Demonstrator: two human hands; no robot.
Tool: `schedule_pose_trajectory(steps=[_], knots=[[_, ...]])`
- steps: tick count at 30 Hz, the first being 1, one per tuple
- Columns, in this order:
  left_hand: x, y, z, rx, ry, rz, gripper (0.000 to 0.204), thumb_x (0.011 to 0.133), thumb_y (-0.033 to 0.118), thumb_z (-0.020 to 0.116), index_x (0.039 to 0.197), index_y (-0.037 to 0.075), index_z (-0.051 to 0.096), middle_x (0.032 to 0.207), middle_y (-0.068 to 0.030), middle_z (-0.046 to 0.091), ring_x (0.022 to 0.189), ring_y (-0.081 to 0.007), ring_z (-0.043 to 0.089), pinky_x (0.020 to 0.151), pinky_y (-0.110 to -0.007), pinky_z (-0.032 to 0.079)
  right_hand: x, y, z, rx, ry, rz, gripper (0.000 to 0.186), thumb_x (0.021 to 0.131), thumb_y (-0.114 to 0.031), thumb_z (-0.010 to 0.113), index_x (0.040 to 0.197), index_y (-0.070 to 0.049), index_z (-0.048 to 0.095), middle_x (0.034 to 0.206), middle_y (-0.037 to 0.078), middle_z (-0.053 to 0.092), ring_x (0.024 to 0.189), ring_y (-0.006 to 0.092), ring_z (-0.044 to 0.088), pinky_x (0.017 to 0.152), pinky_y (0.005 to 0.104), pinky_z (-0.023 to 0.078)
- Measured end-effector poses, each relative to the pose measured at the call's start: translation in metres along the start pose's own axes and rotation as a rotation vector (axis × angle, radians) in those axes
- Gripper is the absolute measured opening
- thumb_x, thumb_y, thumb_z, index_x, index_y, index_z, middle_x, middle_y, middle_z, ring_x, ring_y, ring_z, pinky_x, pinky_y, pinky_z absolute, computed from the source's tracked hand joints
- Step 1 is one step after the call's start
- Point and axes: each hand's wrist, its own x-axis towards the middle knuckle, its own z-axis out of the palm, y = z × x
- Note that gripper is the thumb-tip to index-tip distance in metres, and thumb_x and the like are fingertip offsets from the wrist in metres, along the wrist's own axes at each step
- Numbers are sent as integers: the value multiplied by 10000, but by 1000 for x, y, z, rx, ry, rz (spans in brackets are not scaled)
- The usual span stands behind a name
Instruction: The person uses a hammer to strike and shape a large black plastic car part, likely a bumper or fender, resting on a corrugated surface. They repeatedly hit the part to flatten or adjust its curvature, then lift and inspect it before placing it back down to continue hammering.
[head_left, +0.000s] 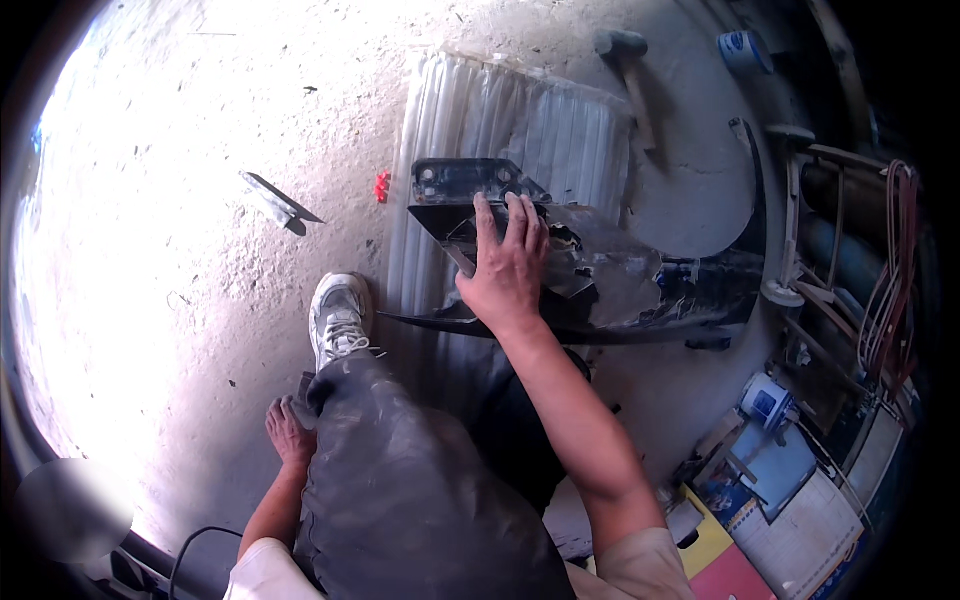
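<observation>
A torn, chipped black car-body panel [625,290] with a curved arch, like a fender, lies in front of me. My right hand [508,270] rests palm down near its left end, fingers spread and holding nothing. Just past the fingertips is a flat black flange [460,178] with holes. Beneath the panel lies a ribbed, pale sheet [440,110]. My left hand [290,432] hangs beside my trouser knee, its fingers extended and apart from any tool.
A hammer [622,48] with a wooden handle lies beyond the panel. A pointed blade-like piece [268,200] and a small red item [382,187] are on the floor to the left. At right stand a blue-and-white tub [768,400], a metal frame [792,215] and hanging cables [897,270].
</observation>
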Motion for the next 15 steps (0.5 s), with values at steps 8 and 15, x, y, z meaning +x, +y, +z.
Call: schedule_pose_trajectory(steps=[8, 15], knots=[[51, -3, 29, 58, 119, 483, 377, 799, 123, 581, 1166, 57, 531, 1188, -128, 529, 1157, -304, 501, 1002, -420, 394, 4, -7, 11, 92, 36, -18, 875, 629, -169, 791, 1428, -135, 435, 1411, 203, 382, 1365, 380, 316, 1137, 534, 254], [60, -46, 2, 202, -163, 408, 370, 776, 164, 630, 1118, 48, 550, 1133, -132, 554, 1110, -305, 529, 974, -427, 416, 2, -4, 9, 84, 23, 2, 916, 606, -182, 819, 1433, -138, 426, 1408, 202, 380, 1364, 379, 316, 1137, 537, 253]])
